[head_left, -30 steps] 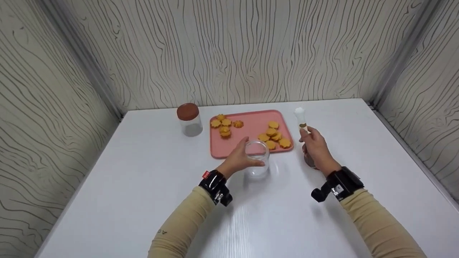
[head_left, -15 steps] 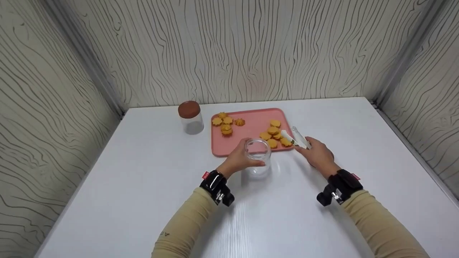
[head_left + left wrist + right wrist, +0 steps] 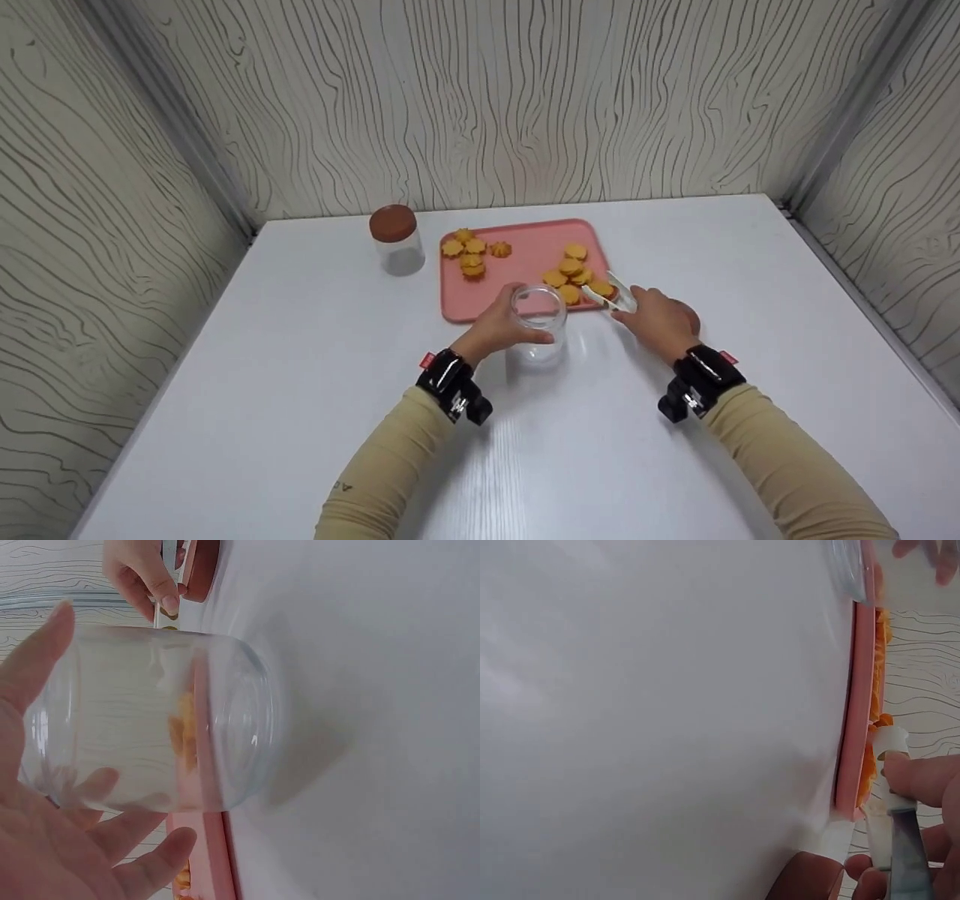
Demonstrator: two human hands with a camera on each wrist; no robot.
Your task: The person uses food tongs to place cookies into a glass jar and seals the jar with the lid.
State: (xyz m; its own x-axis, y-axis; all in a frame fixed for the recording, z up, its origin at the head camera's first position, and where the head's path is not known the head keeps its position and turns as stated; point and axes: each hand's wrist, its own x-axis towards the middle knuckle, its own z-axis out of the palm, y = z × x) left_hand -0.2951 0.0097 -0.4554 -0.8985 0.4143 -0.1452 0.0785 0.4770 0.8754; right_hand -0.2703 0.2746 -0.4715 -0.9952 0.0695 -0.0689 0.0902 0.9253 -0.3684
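Observation:
My left hand (image 3: 504, 328) holds a clear jar (image 3: 541, 346) upright on the table in front of the tray, thumb on the near side and fingers round the far side. No lid covers its mouth. My right hand (image 3: 655, 321) grips a pair of tongs (image 3: 909, 851) with white tips. The spread tips straddle a yellow scalloped cookie (image 3: 602, 289) at the near right corner of the pink tray (image 3: 525, 262). Whether they touch it I cannot tell. Several more cookies (image 3: 571, 267) lie in a pile just left of it.
At the tray's left end sits another group of yellow cookies (image 3: 472, 259). A second clear jar with a brown lid (image 3: 393, 223) stands left of the tray. Partly behind my right hand a loose brown lid (image 3: 201, 571) lies on the white table (image 3: 300, 390). Patterned panels enclose the back and sides.
The tongs have swung down from upright to point left, spread apart, and reached the cookie at the tray's right corner. My left hand stays on the jar.

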